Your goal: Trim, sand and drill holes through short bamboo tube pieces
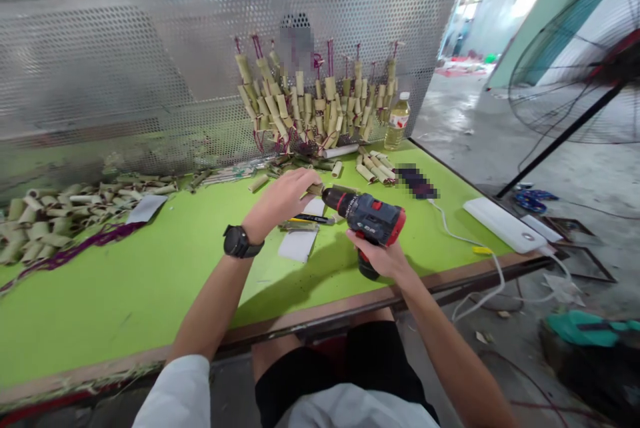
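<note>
My right hand [381, 256] grips the handle of a dark blue and red cordless drill [369, 216], whose chuck points left. My left hand [286, 196], with a black watch on the wrist, is closed round a short bamboo tube [316, 189] held right at the drill's tip. Both hands are above a green tabletop [150, 281]. Beneath the left hand lie a pen-like tool [313, 219] and a small white paper [299, 244].
A heap of strung bamboo tubes [315, 105] leans on a perforated metal screen [125, 75] at the back. Loose bamboo pieces [60, 215] lie at the left. A bottle [397, 123], a white power bank [504, 224] with cable and a standing fan [590, 48] are on the right.
</note>
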A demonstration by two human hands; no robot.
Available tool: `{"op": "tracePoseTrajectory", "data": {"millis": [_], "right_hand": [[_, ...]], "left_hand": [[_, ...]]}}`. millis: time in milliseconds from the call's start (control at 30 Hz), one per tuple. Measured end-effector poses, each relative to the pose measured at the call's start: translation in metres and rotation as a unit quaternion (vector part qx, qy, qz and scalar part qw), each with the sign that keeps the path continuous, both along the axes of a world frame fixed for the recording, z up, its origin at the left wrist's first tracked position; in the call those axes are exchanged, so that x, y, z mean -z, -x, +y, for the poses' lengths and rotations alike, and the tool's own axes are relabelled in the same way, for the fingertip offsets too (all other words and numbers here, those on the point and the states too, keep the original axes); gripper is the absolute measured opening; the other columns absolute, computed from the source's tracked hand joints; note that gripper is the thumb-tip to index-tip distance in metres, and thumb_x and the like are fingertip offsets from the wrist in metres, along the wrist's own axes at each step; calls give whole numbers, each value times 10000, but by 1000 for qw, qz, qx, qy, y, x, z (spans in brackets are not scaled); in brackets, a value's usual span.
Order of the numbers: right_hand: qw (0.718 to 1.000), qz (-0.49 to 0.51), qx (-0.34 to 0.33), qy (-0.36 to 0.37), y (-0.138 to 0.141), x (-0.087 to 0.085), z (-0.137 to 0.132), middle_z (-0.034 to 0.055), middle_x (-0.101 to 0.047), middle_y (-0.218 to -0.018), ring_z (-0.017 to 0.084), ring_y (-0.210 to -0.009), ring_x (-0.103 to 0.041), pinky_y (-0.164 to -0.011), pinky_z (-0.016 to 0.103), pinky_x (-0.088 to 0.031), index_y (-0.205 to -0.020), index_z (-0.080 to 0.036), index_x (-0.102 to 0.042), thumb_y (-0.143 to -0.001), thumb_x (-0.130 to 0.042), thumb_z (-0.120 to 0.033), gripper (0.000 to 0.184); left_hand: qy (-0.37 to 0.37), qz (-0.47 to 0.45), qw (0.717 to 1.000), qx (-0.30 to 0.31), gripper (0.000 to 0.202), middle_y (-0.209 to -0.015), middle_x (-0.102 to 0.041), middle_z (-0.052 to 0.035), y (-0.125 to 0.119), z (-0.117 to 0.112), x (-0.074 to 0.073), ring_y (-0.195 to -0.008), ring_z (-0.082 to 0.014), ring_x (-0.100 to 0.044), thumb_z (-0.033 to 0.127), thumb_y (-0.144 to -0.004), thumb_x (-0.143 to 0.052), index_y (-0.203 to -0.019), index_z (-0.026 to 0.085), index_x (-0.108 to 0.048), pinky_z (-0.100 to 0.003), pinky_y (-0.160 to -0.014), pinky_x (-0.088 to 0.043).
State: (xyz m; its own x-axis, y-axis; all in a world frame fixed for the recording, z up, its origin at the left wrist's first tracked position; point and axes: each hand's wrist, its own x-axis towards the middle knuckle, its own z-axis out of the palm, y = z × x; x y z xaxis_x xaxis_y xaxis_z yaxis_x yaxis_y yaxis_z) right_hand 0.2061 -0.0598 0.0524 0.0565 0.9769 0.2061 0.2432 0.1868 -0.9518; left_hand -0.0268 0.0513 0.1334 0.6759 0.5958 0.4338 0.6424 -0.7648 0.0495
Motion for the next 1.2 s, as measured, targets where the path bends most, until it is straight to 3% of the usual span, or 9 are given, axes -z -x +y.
{"op": "tracePoseTrajectory", "data": {"millis": [100,167,300,500,600,700,833,1000,1200], "right_hand": [[1000,4,-3,22,-4,5,2,66,-742,-731,320,-893,-734,-943,479,-603,-778,-236,-729,-818,-777,-578,348],[1000,5,5,26,-5,9,2,65,-731,-709,321,-872,-730,-933,491,-601,-770,-231,-729,-801,-789,-628,403],[1000,3,3,7,-5,14,2,62,-720,-684,318,-854,-732,-959,496,-600,-735,-243,-715,-795,-790,-671,439],[1000,7,-23,-15,-8,11,1,48,-735,-679,309,-824,-740,-951,486,-632,-770,-258,-735,-792,-815,-687,437],[1000,7,-27,-6,-11,12,-1,53,-762,-721,312,-821,-750,-937,487,-642,-785,-263,-745,-791,-826,-621,367],[999,3,-31,14,-15,13,-1,67,-804,-809,321,-847,-766,-922,489,-646,-806,-266,-766,-793,-811,-589,326],[996,-15,-68,51,-18,8,0,68,-843,-989,334,-987,-782,-1045,526,-604,-888,-269,-812,-788,-801,-578,325],[996,-7,-67,50,-12,5,1,57,-803,-832,301,-880,-761,-967,498,-622,-844,-241,-774,-799,-787,-576,338],[998,7,-42,42,-8,10,5,60,-733,-733,286,-757,-702,-834,486,-627,-838,-214,-744,-799,-790,-663,452]], "left_hand": [[23,11,999,-29,145,-1016,-731,-95,-6,-3,0,-916,-260,-679,92,-985,-530,-1058,206,-579,-357,-766,-536],[14,24,999,-38,159,-985,-713,-97,-11,-6,1,-883,-261,-653,74,-996,-482,-1045,201,-564,-377,-792,-529],[-36,52,997,-36,229,-1026,-704,-126,-17,-8,4,-958,-291,-652,34,-999,-426,-1079,176,-587,-427,-893,-517],[-102,55,992,-58,184,-971,-716,-151,-20,-3,10,-988,-317,-676,120,-1049,-479,-990,163,-648,-424,-847,-528],[-117,41,990,-71,246,-878,-716,-130,-23,-3,12,-904,-293,-694,240,-1095,-504,-915,178,-660,-396,-788,-528],[-89,45,991,-86,296,-790,-710,-106,-25,-4,12,-767,-259,-696,255,-1103,-489,-882,179,-671,-364,-697,-502],[-59,55,992,-98,296,-749,-715,-93,-26,-5,13,-669,-243,-679,259,-1097,-488,-903,175,-696,-341,-618,-455],[-53,66,993,-85,243,-786,-720,-101,-26,-4,12,-738,-261,-694,163,-1047,-485,-912,165,-688,-362,-675,-501],[-50,65,996,-42,237,-1114,-714,-143,-21,-7,5,-1060,-283,-691,16,-934,-494,-1051,148,-651,-406,-916,-564]]}}
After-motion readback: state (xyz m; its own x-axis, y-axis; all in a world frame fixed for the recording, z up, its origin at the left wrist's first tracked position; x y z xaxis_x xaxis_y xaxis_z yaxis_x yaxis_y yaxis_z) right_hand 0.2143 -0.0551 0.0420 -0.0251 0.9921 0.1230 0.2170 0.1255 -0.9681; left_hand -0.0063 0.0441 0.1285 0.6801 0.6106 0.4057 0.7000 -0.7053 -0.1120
